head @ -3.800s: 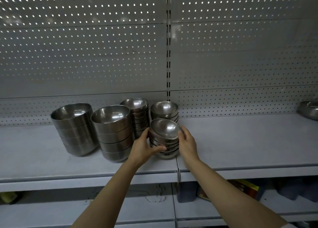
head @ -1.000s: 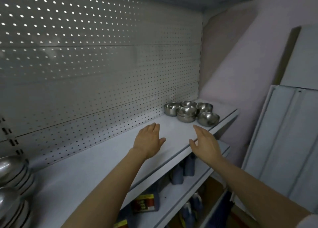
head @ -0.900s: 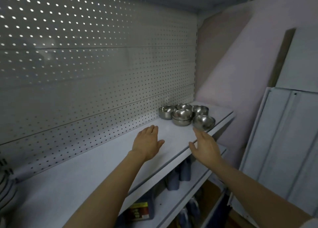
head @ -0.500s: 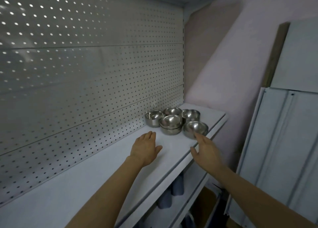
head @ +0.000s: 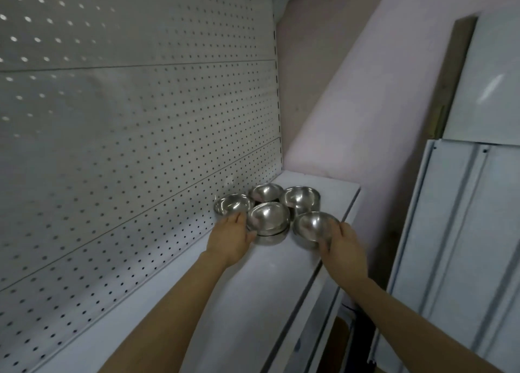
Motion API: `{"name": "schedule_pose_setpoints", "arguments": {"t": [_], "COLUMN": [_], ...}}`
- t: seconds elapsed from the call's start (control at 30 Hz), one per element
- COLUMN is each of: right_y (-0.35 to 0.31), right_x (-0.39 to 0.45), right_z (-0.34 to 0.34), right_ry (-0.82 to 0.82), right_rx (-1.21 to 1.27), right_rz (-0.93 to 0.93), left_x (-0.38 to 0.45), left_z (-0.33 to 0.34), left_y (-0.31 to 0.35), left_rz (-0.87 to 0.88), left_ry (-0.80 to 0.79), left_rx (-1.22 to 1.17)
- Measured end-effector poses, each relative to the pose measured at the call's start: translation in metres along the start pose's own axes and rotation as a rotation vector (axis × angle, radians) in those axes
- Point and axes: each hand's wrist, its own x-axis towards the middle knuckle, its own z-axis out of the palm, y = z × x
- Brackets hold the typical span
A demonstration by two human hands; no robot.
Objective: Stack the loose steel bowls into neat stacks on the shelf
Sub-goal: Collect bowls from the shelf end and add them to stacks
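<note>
The right hand (head: 342,246) is curled around the near side of the front shiny round steel bowl (head: 314,227) at the white shelf (head: 253,288) edge. The left hand (head: 232,239) lies with relaxed fingers against the short stack of steel bowls (head: 268,222) beside it. Half a second ago both hands were held short of the bowls. Three more steel bowls (head: 266,192) are clustered behind, by the perforated grey back panel (head: 126,147).
</note>
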Motion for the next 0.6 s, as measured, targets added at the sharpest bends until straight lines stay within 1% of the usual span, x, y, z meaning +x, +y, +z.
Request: {"name": "schedule_pose_setpoints", "arguments": {"t": [0.07, 0.2, 0.27, 0.33, 0.43, 0.53, 0.6], "right_y": [0.005, 0.016, 0.021, 0.022, 0.014, 0.009, 0.009], "right_x": [0.005, 0.014, 0.017, 0.02, 0.023, 0.026, 0.027], "right_z": [0.003, 0.009, 0.016, 0.023, 0.028, 0.025, 0.022], "right_ry": [0.002, -0.087, -0.109, -0.127, -0.142, -0.107, -0.074], "right_rx": [-0.024, -0.067, -0.044, 0.031, 0.207, 0.44, 0.524], "right_rz": [0.05, 0.213, 0.293, 0.371, 0.465, 0.571, 0.621], "left_x": [0.016, 0.041, 0.05, 0.06, 0.076, 0.094, 0.105], "left_z": [0.007, 0.021, 0.027, 0.031, 0.034, 0.038, 0.04], "left_y": [0.0, -0.001, -0.001, -0.002, -0.007, -0.016, -0.019], "left_rz": [-0.008, -0.045, -0.065, -0.072, -0.072, -0.07, -0.041], "left_ry": [0.01, 0.025, 0.036, 0.065, 0.072, 0.064, 0.038], "left_rx": [-0.024, -0.08, -0.098, -0.091, -0.083, -0.084, -0.094]}}
